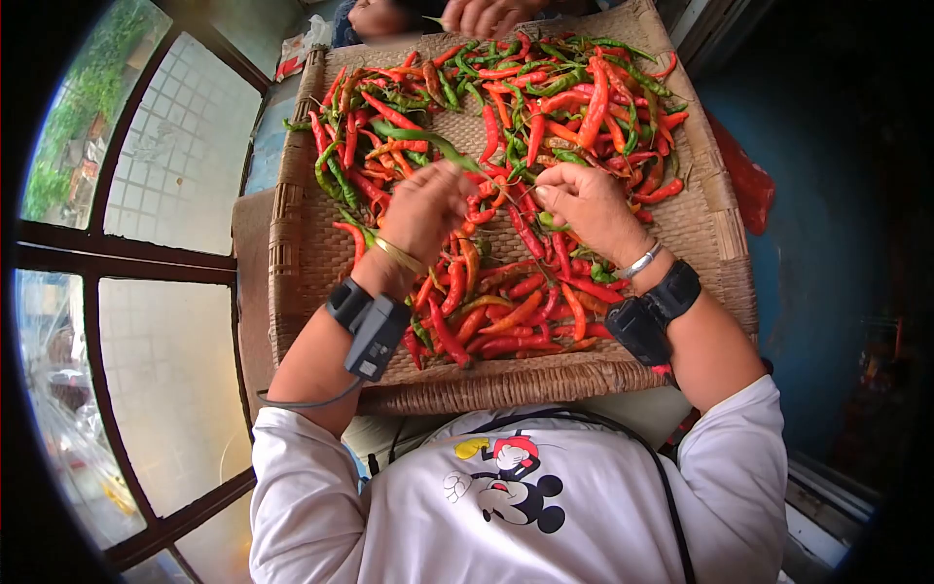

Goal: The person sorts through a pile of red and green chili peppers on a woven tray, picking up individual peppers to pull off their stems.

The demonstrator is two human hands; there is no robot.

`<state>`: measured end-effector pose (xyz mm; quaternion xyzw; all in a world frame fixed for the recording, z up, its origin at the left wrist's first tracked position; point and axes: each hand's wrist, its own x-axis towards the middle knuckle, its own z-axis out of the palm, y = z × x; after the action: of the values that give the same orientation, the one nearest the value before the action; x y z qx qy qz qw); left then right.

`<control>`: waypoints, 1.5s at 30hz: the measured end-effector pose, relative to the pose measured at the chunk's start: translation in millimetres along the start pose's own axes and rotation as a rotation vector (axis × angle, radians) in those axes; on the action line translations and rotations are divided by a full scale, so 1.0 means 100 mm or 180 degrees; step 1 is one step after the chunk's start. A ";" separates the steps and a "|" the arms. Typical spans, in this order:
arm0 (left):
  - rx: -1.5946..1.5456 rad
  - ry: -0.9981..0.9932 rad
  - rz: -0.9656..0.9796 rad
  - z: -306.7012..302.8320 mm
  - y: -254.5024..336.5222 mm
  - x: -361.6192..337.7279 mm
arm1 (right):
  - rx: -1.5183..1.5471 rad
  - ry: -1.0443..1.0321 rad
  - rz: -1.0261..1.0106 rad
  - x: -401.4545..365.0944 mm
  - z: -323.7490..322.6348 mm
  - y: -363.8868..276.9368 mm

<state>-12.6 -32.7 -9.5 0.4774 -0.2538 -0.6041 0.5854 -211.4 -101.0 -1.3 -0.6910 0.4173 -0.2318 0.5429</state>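
Note:
My left hand (425, 209) is closed above the middle of a woven tray (715, 209), its fingers curled at a long green chili pepper (433, 139). The pepper slants from upper left toward the gap between my hands, and my fingertips partly hide the grip. To the right, my right hand (591, 206) is closed with thumb and forefinger pinched together. Whatever lies in that pinch is too small to make out. Beneath both hands lie red chili peppers (525, 234), with a few green ones mixed in.
Another pile of red and green peppers (593, 107) covers the tray's far part. Across the tray, another person's hand (486, 17) reaches over its far edge. Framed windows (170, 360) stand on the left. A red object (744, 180) lies beyond the tray's right edge.

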 end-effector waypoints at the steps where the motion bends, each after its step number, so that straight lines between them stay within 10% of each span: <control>1: -0.0280 0.0300 -0.0061 -0.02 0.04 0.03 | 0.0000 -0.0001 0.0000 0.01 -0.03 0.04; 4: 0.0012 0.0319 -0.0099 -0.07 0.04 0.02 | -0.2738 0.0534 -0.1011 0.00 -0.12 0.01; 15: 0.1718 -0.0971 -0.0649 0.10 -0.35 -0.16 | -0.4179 -0.0539 -0.0946 -0.09 0.03 0.06; 19: 0.1834 -0.0926 -0.0036 0.15 -0.34 -0.19 | -0.3541 -0.0301 -0.1741 -0.12 0.00 0.09; 23: 0.3556 -0.1461 0.2186 0.11 -0.35 -0.17 | -0.2656 -0.0863 -0.1119 -0.09 0.03 0.00; 32: 0.3552 -0.1034 0.2033 0.17 -0.21 -0.24 | 0.0520 -0.1489 0.0779 -0.05 -0.08 -0.05; 35: 0.2865 -0.0998 0.1379 0.09 -0.20 -0.17 | 0.1323 -0.0575 0.0699 -0.02 -0.14 -0.11; 37: 0.0466 -0.0331 -0.0079 0.08 -0.19 -0.12 | 0.1883 0.0098 0.0510 0.03 -0.16 -0.10; 45: -0.0440 -0.0250 -0.0512 0.11 -0.20 -0.14 | 0.0453 -0.1123 0.0511 -0.08 0.16 -0.10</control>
<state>-33.0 -18.0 -18.2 0.4306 -0.1951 -0.6835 0.5562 -200.4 -84.5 4.1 -0.6453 0.3520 -0.0920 0.6717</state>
